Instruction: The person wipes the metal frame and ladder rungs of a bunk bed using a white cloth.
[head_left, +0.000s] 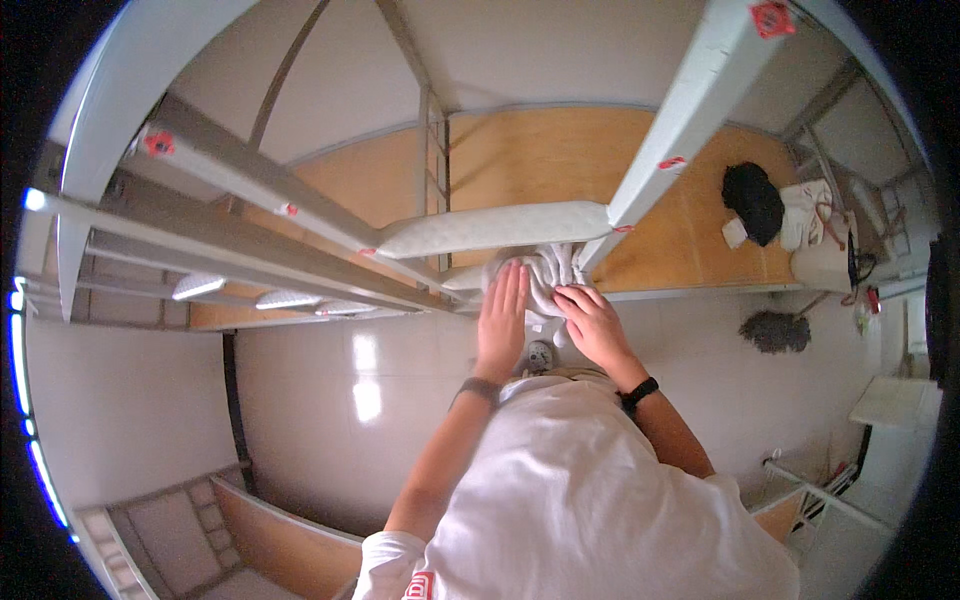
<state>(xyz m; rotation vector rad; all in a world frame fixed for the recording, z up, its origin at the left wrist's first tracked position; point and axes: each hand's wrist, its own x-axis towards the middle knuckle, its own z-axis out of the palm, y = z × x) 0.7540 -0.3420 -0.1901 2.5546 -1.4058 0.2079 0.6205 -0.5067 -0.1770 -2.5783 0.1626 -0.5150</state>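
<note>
A crumpled whitish cloth (541, 281) lies over a lower rung of the bunk bed's white metal ladder, just below a wider white rung (499, 227). My left hand (504, 315) rests on the cloth's left part, its fingers extended and close together, pointing up the picture. On the cloth's right part is my right hand (592, 319), palm down with its fingers bent. Part of the cloth hangs down between my hands. The rung beneath the cloth is mostly hidden, and so are the undersides of both hands.
White ladder rails (679, 142) rise on both sides. Behind them is a wooden bed board (547, 157) holding a black bundle (752, 204) and a white bag (806, 216). A dark mop head (776, 331) lies on the tiled floor at right. Another bed frame (285, 517) stands at lower left.
</note>
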